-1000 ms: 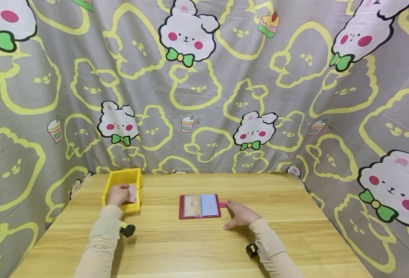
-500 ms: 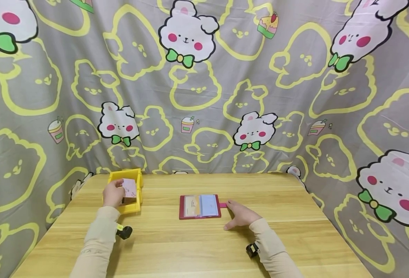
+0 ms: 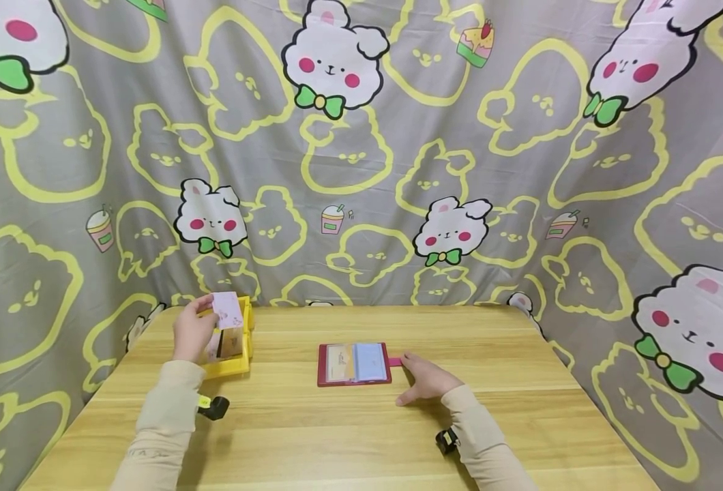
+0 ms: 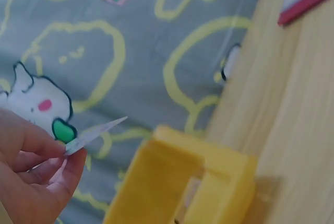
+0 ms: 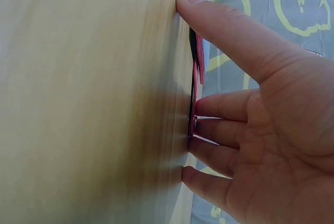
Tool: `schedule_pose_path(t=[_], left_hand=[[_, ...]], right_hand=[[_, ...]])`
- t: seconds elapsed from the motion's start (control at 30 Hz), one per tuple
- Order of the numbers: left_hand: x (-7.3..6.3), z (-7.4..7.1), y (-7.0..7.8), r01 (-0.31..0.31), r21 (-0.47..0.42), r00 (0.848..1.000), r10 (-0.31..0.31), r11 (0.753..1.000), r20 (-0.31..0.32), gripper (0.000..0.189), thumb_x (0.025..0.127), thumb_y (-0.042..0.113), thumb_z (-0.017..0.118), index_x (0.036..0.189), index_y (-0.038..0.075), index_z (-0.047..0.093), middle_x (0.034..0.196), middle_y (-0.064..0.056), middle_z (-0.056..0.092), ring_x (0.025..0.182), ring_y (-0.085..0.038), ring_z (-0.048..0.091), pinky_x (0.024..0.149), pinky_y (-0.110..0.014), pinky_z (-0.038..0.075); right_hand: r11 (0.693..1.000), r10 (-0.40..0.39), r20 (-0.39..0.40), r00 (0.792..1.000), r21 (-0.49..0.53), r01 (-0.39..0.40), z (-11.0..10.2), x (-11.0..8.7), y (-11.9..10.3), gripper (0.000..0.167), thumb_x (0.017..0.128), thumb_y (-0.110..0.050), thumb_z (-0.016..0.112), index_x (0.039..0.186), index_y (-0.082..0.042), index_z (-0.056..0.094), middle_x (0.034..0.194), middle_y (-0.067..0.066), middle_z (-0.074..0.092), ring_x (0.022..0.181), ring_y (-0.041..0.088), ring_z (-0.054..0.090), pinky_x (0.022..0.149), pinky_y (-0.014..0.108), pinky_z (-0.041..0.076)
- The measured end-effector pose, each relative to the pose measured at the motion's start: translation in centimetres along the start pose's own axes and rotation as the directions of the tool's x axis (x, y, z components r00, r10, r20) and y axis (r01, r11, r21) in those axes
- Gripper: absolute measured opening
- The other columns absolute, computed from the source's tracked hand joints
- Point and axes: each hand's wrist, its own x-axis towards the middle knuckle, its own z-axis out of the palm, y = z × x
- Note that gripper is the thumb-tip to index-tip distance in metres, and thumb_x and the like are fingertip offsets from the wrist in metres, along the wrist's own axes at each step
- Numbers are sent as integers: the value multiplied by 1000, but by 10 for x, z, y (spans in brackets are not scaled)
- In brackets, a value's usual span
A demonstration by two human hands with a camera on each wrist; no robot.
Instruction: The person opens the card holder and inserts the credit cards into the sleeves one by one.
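My left hand [image 3: 192, 333] pinches a thin pink printed card [image 3: 227, 309] between thumb and fingers, raised above the yellow bin [image 3: 229, 369]. Seen edge-on in the left wrist view, the card [image 4: 96, 134] tilts upward, clear of the bin's wall [image 4: 222, 153]. Inside the bin more cards [image 3: 230, 343] show, partly behind the hand. An opened red card holder [image 3: 322, 368] lies flat on the table, with a beige card in its left sleeve and a pale blue one at right. My right hand [image 3: 428, 379] rests with loosely spread fingers at its pink strap [image 3: 395, 362], fingertips on strap and tabletop.
The wooden table [image 3: 312, 436] runs back to a grey curtain [image 3: 361, 170] printed with rabbits, which also hangs along both sides. A black wrist camera [image 3: 215, 408] sits on the left sleeve, another camera [image 3: 445, 441] on the right.
My left hand has risen out of the yellow bin, lifting the pink card up and slightly back over it. The right hand and the card holder have stayed put.
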Motion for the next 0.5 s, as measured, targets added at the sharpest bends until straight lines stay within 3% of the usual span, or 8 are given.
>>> schedule_pose_path(t=[0.23,0.5], left_hand=[[-18,15,24,4,-239,997,16,971,81,52,92,0,55,143,2,46,138,-20,52,83,4,57,73,-7,51],[-36,46,34,-5,-352,988,60,936,144,50,90,-2,58,139,-2,50,134,-24,54,80,3,59,72,-9,53]], right_hand=[[1000,5,-1,1000,6,-5,0,0,0,100,69,-31,88,144,10,36,153,30,31,142,44,33,117,52,30],[1000,-5,-3,1000,4,5,0,0,0,100,70,-30,88,144,11,36,153,31,31,141,45,33,117,53,30]])
